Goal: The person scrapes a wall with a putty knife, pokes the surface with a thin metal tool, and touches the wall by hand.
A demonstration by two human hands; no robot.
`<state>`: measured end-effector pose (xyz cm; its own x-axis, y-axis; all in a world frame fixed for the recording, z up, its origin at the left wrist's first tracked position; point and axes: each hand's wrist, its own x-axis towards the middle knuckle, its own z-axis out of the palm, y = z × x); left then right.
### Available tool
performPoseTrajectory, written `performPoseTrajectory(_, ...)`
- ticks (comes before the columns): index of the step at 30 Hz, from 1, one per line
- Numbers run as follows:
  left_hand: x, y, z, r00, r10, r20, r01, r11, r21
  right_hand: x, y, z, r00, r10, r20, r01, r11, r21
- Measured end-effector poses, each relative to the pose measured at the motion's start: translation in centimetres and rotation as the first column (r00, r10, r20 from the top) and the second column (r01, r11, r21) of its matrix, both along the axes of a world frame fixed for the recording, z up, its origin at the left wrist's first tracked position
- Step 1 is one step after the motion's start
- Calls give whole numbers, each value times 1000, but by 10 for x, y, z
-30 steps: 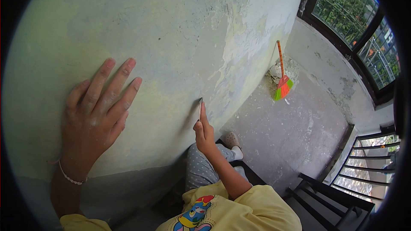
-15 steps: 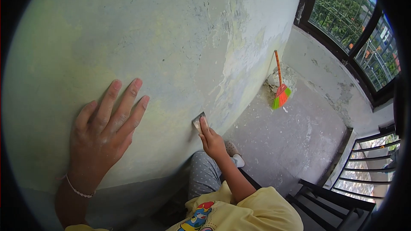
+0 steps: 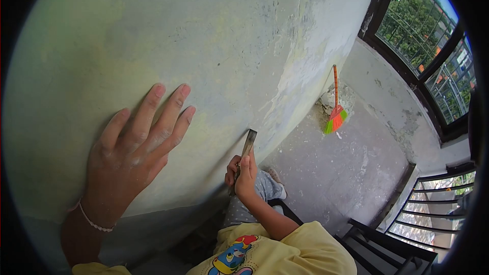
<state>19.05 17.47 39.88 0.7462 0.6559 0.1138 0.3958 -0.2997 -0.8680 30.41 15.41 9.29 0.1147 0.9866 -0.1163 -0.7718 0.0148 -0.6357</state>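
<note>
My left hand [image 3: 133,155] lies against the worn, pale green wall [image 3: 204,46], fingers spread and pointing up. White dust marks its knuckles, and a thin bracelet circles the wrist. Lower and to the right, my right hand [image 3: 245,175] is closed around a flat metal scraper [image 3: 248,143]. The scraper points upward with its dark, squared end close by the wall surface; its lower part shows below my fingers. Cracked and flaking paint runs up the wall above it.
An orange and green broom [image 3: 335,117] leans in the corner beside a pile of rubble [image 3: 326,101]. White specks dot the grey floor [image 3: 331,173]. Dark railings [image 3: 392,242] stand at lower right, below a barred window [image 3: 415,25].
My right hand has turned the scraper from a tilted, flat-on position to a nearly upright one, with more of its length showing. My left hand appears slightly further right and up in view.
</note>
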Motion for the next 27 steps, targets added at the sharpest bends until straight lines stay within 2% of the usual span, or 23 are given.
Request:
performPoseTrajectory(4,-1,-1,1,999,-13,51,15,999,-42,15,-8,-22,992,-23,124,17,998,55)
performPoseTrajectory(6,-2,0,2,997,-26,77,32,996,-79,25,-7,-44,836,-64,545,11,995,100)
performPoseTrajectory(7,-3,1,1,996,-35,81,41,996,-74,30,-4,-52,833,-74,548,19,994,105)
performPoseTrajectory(9,-5,2,0,998,-53,46,54,998,-33,40,1,-57,491,-296,820,-18,937,349)
performPoseTrajectory(13,-1,-1,3,999,-42,34,43,998,-48,52,12,-46,451,-376,809,7,908,419)
performPoseTrajectory(15,0,-1,4,999,-32,-11,32,999,-29,63,16,-46,328,-284,901,-137,929,343)
performPoseTrajectory(19,1,0,4,999,-38,-27,37,999,-10,70,17,-50,291,-232,928,-160,945,286)
performPoseTrajectory(21,2,2,3,999,-38,-28,38,999,4,72,21,-63,186,-222,957,-185,949,256)
performPoseTrajectory(22,2,2,3,999,-37,-35,37,999,6,71,23,-69,193,-224,955,-185,948,259)
performPoseTrajectory(24,4,3,3,999,-38,-28,38,999,-9,67,27,-76,255,-404,879,-103,892,440)
performPoseTrajectory(25,4,3,4,999,-34,-37,34,999,-10,67,30,-77,265,-402,877,-103,892,440)
performPoseTrajectory(27,6,1,6,997,-24,-77,25,1000,12,74,31,-78,190,-377,907,-154,900,407)
